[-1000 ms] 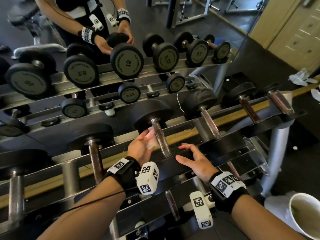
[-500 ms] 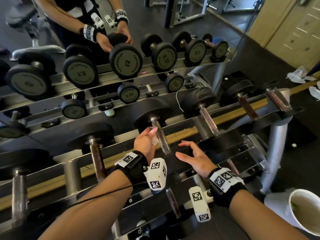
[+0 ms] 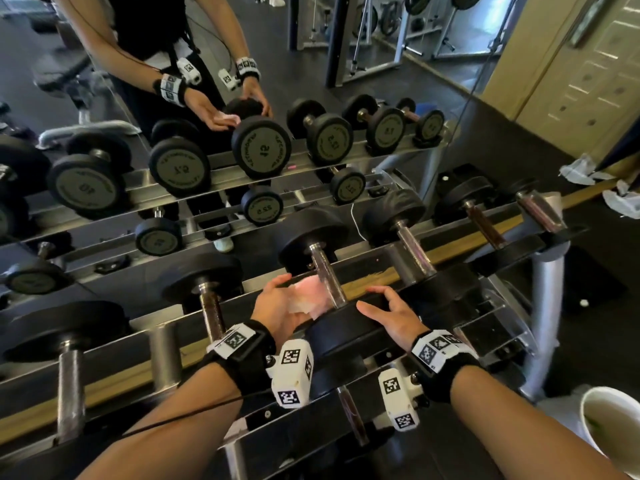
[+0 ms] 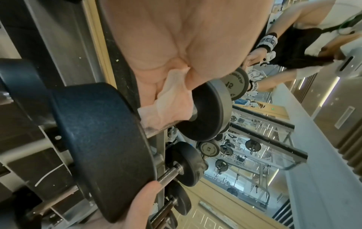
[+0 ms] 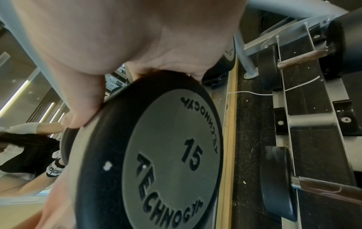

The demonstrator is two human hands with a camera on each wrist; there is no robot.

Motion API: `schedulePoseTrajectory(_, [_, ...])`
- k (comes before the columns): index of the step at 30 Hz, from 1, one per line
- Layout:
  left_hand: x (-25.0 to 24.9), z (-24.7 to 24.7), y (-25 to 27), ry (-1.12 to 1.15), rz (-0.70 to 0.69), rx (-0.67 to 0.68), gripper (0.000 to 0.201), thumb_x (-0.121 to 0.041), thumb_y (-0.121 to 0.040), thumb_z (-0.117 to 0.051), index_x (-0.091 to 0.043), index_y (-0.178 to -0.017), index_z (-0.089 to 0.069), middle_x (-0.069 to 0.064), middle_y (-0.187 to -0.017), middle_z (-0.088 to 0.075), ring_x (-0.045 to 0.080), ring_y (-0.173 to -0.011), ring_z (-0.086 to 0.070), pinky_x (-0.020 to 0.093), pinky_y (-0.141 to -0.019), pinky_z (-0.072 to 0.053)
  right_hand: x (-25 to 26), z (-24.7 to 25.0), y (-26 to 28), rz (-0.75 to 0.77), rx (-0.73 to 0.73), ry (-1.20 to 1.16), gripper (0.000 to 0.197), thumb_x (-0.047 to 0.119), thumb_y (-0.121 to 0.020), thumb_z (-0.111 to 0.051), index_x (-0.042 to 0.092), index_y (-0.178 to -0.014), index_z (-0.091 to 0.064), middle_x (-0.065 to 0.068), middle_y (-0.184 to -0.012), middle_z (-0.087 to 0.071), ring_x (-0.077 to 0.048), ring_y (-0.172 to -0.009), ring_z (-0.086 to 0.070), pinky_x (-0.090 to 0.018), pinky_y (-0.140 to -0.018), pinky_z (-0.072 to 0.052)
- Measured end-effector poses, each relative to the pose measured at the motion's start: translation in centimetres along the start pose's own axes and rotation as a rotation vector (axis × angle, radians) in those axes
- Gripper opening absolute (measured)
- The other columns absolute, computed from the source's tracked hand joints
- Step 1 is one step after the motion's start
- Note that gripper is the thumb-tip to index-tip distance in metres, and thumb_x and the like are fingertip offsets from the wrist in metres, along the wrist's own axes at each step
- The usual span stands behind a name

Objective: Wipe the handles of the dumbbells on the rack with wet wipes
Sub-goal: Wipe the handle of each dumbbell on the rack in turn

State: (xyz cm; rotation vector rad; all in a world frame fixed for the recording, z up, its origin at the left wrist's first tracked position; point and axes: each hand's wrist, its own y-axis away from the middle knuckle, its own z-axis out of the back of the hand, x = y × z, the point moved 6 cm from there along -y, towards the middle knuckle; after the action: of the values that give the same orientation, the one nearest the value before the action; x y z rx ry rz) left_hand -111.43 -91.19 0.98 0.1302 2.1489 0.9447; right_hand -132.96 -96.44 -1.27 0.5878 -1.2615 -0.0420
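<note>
Rack [image 3: 512, 233] runs diagonally across the head view, lower left to right edge, w/ a mirror [image 3: 104, 46] behind it filling the upper left. My dumbbell [image 3: 349, 332], the 15, sits mid-frame on the top row; its near plate is at bottom centre, far plate above it. Its handle [image 3: 327, 275] is the chrome bar betw. the two plates, running up from centre.

My right hand [image 3: 394, 315] lies on the near plate's rim, right of centre, fingers spread and fairly straight, thumb on the edge facing me; in the right wrist view the palm [image 5: 156, 38] covers the top of the plate. It isn't on the handle.

My left hand [image 3: 280, 308] is just left of the handle, palm up. The wipe [image 3: 310, 296], pale pink and crumpled, lies betw. my curled fingers and the bar. In the left wrist view the wipe [image 4: 170, 100] is wrapped against the handle, bunched in my grip, close to the near plate.
</note>
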Motion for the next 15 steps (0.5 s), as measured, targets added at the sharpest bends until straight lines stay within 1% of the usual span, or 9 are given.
schedulePoseTrajectory(1, [0.0, 0.3, 0.5, 0.026, 0.006, -0.014, 0.035, -0.001, -0.103, -0.037, -0.011, -0.134, -0.049, 0.024, -0.13, -0.057, 0.045, -0.112, -0.06, 0.063, -0.083, -0.053, 0.0, 0.0, 0.1, 0.009, -0.008, 0.032, 0.044, 0.041, -0.084, -0.074, 0.036, -0.122, -0.054, -0.008, -0.132, -0.056, -0.025, -0.112, -0.06, -0.042, -0.1, -0.051])
schedulePoseTrajectory(2, [-0.1, 0.4, 1.2, 0.036, 0.014, -0.016, 0.031, -0.006, -0.104, -0.039, -0.009, -0.132, -0.051, 0.023, -0.129, -0.058, 0.043, -0.112, -0.06, 0.061, -0.079, -0.053, 0.1, 0.0, 0.2, 0.021, -0.014, 0.066, 0.046, 0.042, -0.085, -0.072, 0.035, -0.126, -0.053, -0.007, -0.138, -0.052, -0.025, -0.119, -0.056, -0.04, -0.103, -0.048])
schedulePoseTrajectory(4, [-0.1, 0.5, 3.1, 0.024, 0.02, 0.002, 0.03, -0.014, -0.103, -0.045, -0.003, -0.13, -0.054, 0.021, -0.122, -0.062, 0.037, -0.107, -0.064, 0.05, -0.068, -0.058, 0.2, -0.1, 0.4, 0.044, -0.017, 0.121, 0.057, 0.045, -0.087, -0.069, 0.031, -0.138, -0.047, -0.004, -0.149, -0.043, -0.025, -0.132, -0.046, -0.035, -0.109, -0.039])
schedulePoseTrajectory(6, [-0.1, 0.4, 5.0, -0.001, -0.029, 0.014, 0.028, -0.013, -0.101, -0.052, -0.001, -0.126, -0.057, 0.019, -0.11, -0.067, 0.029, -0.091, -0.068, 0.038, -0.057, -0.06, 0.6, -0.3, 0.7, 0.069, -0.01, 0.151, 0.065, 0.046, -0.089, -0.066, 0.027, -0.146, -0.041, -0.004, -0.156, -0.034, -0.023, -0.14, -0.038, -0.034, -0.115, -0.032])
schedulePoseTrajectory(7, [-0.1, 0.4, 5.8, -0.015, -0.069, 0.014, 0.03, -0.01, -0.1, -0.054, 0.0, -0.128, -0.056, 0.02, -0.114, -0.067, 0.028, -0.091, -0.068, 0.037, -0.061, -0.061, 0.9, -0.3, 0.9, 0.084, -0.007, 0.191, 0.067, 0.047, -0.09, -0.065, 0.027, -0.148, -0.038, -0.002, -0.16, -0.028, -0.021, -0.144, -0.032, -0.032, -0.117, -0.027])
schedulePoseTrajectory(9, [0.4, 0.3, 7.2, -0.051, -0.14, 0.012, 0.039, -0.006, -0.098, -0.054, 0.003, -0.136, -0.051, 0.023, -0.128, -0.061, 0.029, -0.101, -0.064, 0.034, -0.077, -0.057, 1.2, -0.2, 1.6, 0.119, 0.002, 0.29, 0.068, 0.045, -0.093, -0.062, 0.027, -0.151, -0.033, 0.003, -0.164, -0.017, -0.017, -0.149, -0.021, -0.032, -0.118, -0.02])
schedulePoseTrajectory(10, [0.8, 0.3, 7.9, -0.053, -0.165, 0.024, 0.041, -0.006, -0.099, -0.053, 0.003, -0.138, -0.05, 0.024, -0.132, -0.059, 0.029, -0.104, -0.062, 0.031, -0.077, -0.057, 1.2, 0.0, 2.2, 0.144, 0.013, 0.322, 0.068, 0.043, -0.094, -0.061, 0.026, -0.152, -0.031, 0.004, -0.164, -0.015, -0.016, -0.149, -0.019, -0.031, -0.118, -0.018])
schedulePoseTrajectory(12, [2.1, 0.4, 9.2, 0.0, -0.19, 0.056, 0.04, -0.008, -0.1, -0.05, 0.002, -0.139, -0.05, 0.024, -0.137, -0.056, 0.029, -0.108, -0.06, 0.03, -0.077, -0.057, 1.2, 0.5, 3.6, 0.242, 0.035, 0.355, 0.065, 0.034, -0.095, -0.062, 0.024, -0.151, -0.033, 0.004, -0.163, -0.019, -0.014, -0.149, -0.021, -0.026, -0.117, -0.019])
schedulePoseTrajectory(15, [5.0, 1.0, 11.2, 0.049, -0.181, 0.098, 0.041, -0.018, -0.102, -0.046, 0.001, -0.138, -0.051, 0.024, -0.137, -0.057, 0.033, -0.115, -0.061, 0.035, -0.085, -0.057, 0.9, 1.6, 6.5, 0.48, 0.023, 0.418, 0.05, 0.021, -0.093, -0.065, 0.019, -0.139, -0.048, 0.001, -0.151, -0.039, -0.014, -0.14, -0.035, -0.025, -0.115, -0.027])
